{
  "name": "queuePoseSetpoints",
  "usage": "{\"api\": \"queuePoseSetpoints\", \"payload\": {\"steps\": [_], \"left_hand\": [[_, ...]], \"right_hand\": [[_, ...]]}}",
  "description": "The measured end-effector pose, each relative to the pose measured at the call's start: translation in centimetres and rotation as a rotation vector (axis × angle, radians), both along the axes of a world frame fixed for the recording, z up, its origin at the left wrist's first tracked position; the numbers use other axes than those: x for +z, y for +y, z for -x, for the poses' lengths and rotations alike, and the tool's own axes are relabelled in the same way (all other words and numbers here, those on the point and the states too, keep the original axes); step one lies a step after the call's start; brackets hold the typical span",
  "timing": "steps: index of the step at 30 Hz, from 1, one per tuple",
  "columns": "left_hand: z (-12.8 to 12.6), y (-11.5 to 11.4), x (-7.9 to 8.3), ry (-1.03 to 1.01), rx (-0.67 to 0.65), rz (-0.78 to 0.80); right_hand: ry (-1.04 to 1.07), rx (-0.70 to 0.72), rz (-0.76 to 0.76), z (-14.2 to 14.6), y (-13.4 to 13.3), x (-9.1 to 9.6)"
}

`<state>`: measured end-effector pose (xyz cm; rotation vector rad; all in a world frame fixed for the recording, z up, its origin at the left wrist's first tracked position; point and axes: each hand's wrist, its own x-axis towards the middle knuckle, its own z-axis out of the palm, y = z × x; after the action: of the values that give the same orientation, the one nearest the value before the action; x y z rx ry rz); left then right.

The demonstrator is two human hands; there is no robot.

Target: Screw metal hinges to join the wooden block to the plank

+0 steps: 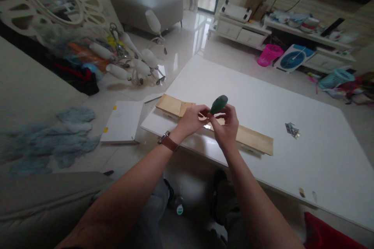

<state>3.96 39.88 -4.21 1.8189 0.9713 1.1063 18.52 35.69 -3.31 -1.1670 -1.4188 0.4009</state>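
A screwdriver with a dark green handle (219,104) stands tilted above a long light-wood board (254,139). My right hand (227,126) has its thumb and fingers closed around the lower part of the handle. From the other side, my left hand (193,119) pinches with its fingertips near the handle's base; what lies between them is hidden. A small shiny metal piece (207,127) shows on the board under my hands. The board rests along the near edge of a large white panel (280,97), and my hands cover its middle.
Loose metal hardware (292,130) lies on the panel to the right. A white board (122,121) and grey-blue fluffy cloth (55,140) are on the floor at left, with lamp arms (137,66) beyond. A pink basket (269,55) stands by the TV cabinet. Something red (324,231) sits at lower right.
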Motion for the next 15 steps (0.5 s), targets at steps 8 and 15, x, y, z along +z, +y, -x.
{"api": "queuePoseSetpoints", "payload": {"steps": [8, 15], "left_hand": [[-0.18, -0.02, -0.46, -0.011, 0.033, 0.008], [-0.15, 0.03, -0.40, -0.082, -0.004, 0.072]], "right_hand": [[-0.028, -0.006, 0.021, 0.00, -0.07, 0.19], [-0.012, 0.023, 0.031, -0.14, -0.13, 0.25]]}}
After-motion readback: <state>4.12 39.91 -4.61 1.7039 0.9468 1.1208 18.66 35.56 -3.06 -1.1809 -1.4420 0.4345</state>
